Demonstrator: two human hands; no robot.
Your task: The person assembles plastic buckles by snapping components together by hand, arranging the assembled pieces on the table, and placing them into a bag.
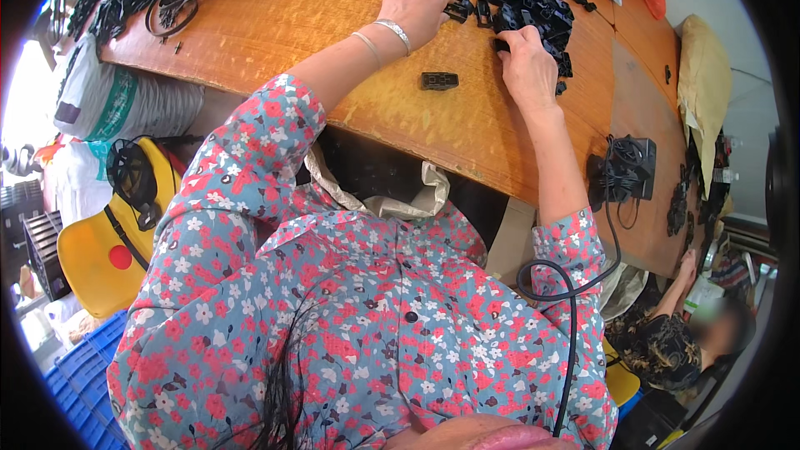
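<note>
Left grip (417, 8) curls down at black pieces (529, 0); right grip (530, 68) pinches 1.

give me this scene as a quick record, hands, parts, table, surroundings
left hand: fingertips at small black parts, grip hidden
right hand: pinching a small black piece
pile: many black parts, beyond the hands
lone part: black, lying apart, nearer the person
table: brown, worn surface
table right: black corded device
left: yellow chair
far right: another person
</note>
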